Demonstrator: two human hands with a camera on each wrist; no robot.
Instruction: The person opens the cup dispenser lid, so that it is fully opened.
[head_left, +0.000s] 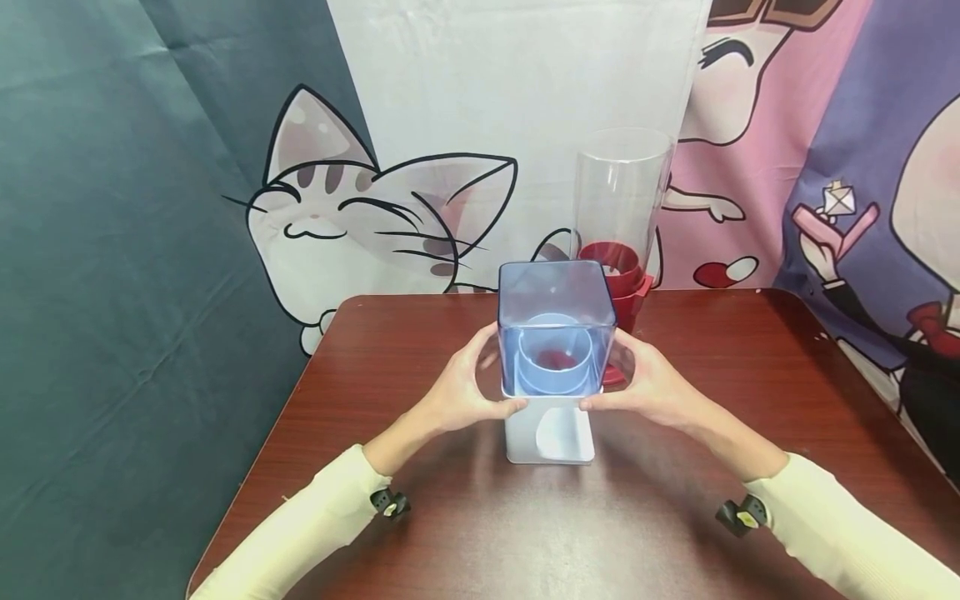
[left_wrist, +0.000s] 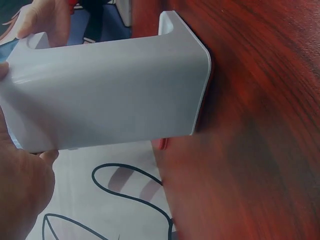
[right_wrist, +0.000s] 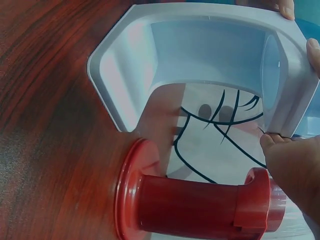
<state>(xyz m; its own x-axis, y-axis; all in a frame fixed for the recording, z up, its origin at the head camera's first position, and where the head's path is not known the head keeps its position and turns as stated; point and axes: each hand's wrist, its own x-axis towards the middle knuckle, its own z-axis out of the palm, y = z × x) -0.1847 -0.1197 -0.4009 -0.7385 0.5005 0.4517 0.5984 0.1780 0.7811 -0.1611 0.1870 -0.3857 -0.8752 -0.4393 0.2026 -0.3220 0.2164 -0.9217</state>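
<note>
Both hands (head_left: pixel 460 392) (head_left: pixel 654 385) level; thumbs (head_left: pixel 510 407) inward; forearms (head_left: pixel 315 512) convergent

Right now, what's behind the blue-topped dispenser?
A red dispenser stand with a clear cylinder, to the right, and the printed backdrop. From the head camera, the blue-topped dispenser and right hand cover parts of the stand.

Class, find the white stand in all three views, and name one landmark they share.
Head: white stand below centre, slightly right, under the blue container.
Left wrist: white stand lying sideways, from the left edge past mid-picture.
Right wrist: white stand across the upper part, hollow side showing.
Shared landmark: brown table.
</note>
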